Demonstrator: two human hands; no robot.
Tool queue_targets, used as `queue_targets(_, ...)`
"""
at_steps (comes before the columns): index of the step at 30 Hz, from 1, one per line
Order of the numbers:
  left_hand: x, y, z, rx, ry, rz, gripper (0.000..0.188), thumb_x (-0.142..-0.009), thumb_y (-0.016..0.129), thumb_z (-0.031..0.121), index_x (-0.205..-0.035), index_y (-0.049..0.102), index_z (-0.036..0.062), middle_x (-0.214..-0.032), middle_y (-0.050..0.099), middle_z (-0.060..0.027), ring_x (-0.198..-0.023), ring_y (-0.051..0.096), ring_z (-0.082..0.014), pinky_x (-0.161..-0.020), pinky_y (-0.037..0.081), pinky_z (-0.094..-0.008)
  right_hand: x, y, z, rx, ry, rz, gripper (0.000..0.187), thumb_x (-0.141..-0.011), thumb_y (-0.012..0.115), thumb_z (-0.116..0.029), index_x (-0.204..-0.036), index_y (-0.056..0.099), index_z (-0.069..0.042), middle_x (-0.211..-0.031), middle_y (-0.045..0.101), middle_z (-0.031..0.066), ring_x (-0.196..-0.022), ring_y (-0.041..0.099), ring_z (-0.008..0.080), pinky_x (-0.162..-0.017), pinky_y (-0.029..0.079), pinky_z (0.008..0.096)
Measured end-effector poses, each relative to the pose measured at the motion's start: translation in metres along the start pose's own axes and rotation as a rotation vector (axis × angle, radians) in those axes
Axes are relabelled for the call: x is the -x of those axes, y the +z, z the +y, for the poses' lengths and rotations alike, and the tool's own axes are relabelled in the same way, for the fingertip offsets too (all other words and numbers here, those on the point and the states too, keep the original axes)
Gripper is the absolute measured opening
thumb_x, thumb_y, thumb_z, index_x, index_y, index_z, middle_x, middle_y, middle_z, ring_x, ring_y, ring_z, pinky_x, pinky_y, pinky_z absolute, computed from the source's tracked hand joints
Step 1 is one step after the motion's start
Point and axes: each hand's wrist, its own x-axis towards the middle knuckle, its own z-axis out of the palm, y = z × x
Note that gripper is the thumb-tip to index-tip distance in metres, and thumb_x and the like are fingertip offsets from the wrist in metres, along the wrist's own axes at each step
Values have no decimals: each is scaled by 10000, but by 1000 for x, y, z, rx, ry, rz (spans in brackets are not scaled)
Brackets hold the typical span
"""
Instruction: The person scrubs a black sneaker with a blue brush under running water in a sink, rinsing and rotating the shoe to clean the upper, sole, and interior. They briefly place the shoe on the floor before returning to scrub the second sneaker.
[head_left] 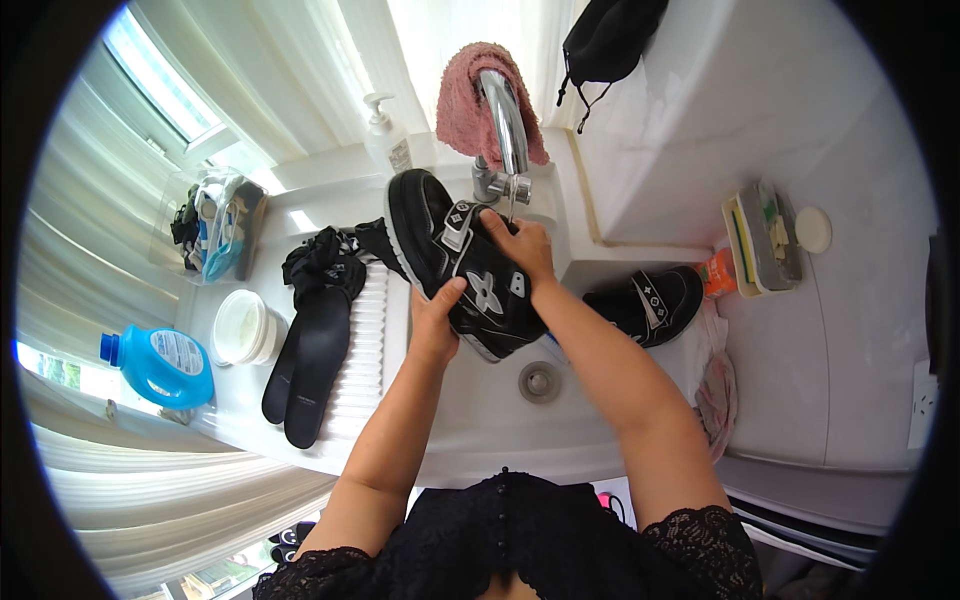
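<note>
Supporting the black shoe (478, 275) takes both hands: it is raised over the white sink basin (475, 390), at 11 o'clock from the drain (539, 382) and just beside the chrome tap (507, 120), toe toward 11 o'clock and heel toward 5 o'clock. The left hand (434, 324) clasps the sole edge at the shoe's 7 o'clock side, thumb laid on the upper, remaining fingers hidden underneath. The right hand (527, 250) pinches the upper beside the strap (458, 225), at about 2 o'clock, thumb on the outer face; its other fingers are mostly out of sight, so their exact placement cannot be told. Handling estimate: moderate weight, rising if the padding takes up water; the thick, white-edged sole should be stiff, the upper padded and yielding. Smooth panels are likely to turn slippery when wet. Breakage risk is low, though the strap should carry no load. Preferred holding points: the sole edge for support, the collar for control. The matching shoe (680, 298) rests at 2 o'clock from the drain; a pair of black insoles (318, 370) lies at 9 o'clock, along the ribbed board (365, 340).
</note>
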Motion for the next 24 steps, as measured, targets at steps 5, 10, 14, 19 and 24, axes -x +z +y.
queue_targets(5, -11, -5, 18, -71, 169, 54, 673, -757, 709, 150, -1341, 404, 8, -1224, 561, -120, -1103, 569, -252, -964, 458, -359, 18, -26, 10, -263, 291, -466, 837, -773, 633, -677, -1312, 481, -55, -1210, 584, 131, -1062, 582, 192, -793, 500, 340)
queue_targets(10, -25, -14, 25, 31, 192, 64, 654, -766, 701, 219, -1322, 436, -1, -1208, 577, -117, -1095, 580, -255, -959, 470, -364, 40, -19, 9, -483, 419, -523, 681, -811, 718, -367, -1349, 432, -65, -1238, 546, 151, -929, 641, 238, -663, 560, 384)
queue_targets(14, -20, -6, 27, -51, 213, 13, 772, -680, 780, 163, -1341, 411, 13, -1230, 554, -104, -1127, 545, -242, -980, 431, -348, 29, -7, 8, -300, 561, -505, 364, -831, 642, -176, -1141, 559, -4, -935, 663, 179, -880, 679, 228, -588, 566, 363)
queue_targets(19, -13, -9, 19, -160, 241, -27, 816, -643, 823, 112, -1334, 399, 21, -1240, 544, -99, -1134, 537, -237, -1000, 405, -349, 52, 10, 32, 287, 119, -316, 285, -796, 588, -81, -1070, 591, -5, -861, 672, 232, -877, 673, 335, -719, 547, 426)
queue_targets(24, -12, -4, 17, -162, 245, 50, 803, -683, 794, 179, -1354, 393, -5, -1241, 548, -125, -1122, 552, -262, -981, 435, -368, 53, 6, 39, 330, 27, -219, 259, -812, 570, -123, -1054, 620, -45, -969, 660, 237, -949, 616, 424, -794, 515, 458)
